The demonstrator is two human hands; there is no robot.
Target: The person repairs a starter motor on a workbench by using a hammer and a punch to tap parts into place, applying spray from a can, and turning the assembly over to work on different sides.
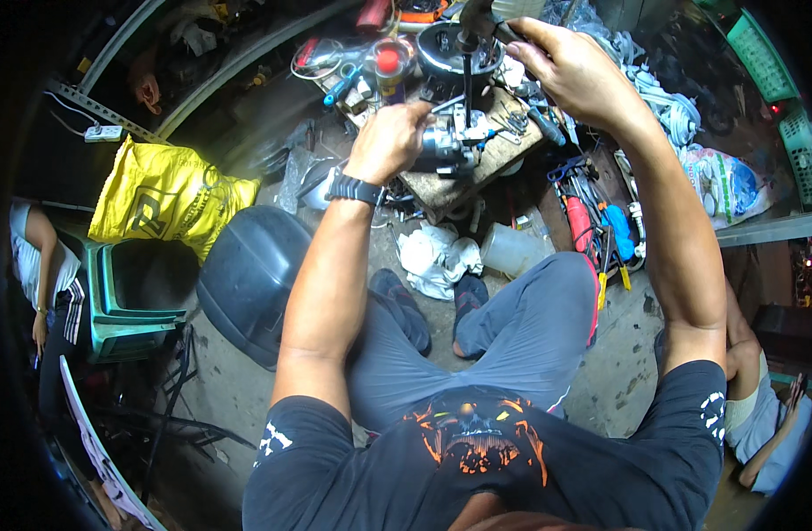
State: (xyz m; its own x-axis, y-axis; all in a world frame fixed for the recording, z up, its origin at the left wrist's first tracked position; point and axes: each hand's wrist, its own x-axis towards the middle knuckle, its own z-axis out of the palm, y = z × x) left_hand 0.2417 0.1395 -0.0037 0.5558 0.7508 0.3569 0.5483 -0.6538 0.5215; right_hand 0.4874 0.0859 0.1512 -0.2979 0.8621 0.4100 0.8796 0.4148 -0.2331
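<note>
My right hand [570, 66] is raised at the upper right, its fingers closed round the handle of a hammer [479, 21]. Below the hammer head, a thin dark rod-like tool [467, 84] stands upright, its tip on a metal part. I cannot tell whether hammer and rod touch. That part, a silver and dark motor-like cylinder [443, 149], rests on a worn wooden block [432, 196]. My left hand [388, 142], with a black watch on its wrist, is closed on the cylinder's left side; its fingertips are partly hidden.
Behind the part stand a dark round pot [437, 55] and a red-capped can [389, 75]. Small tools and screws lie on the block. Hand tools [592, 217], a white cloth [437, 257] and a translucent container [515, 248] lie nearer. A black case [257, 274], yellow sack [163, 195] and two people flank me.
</note>
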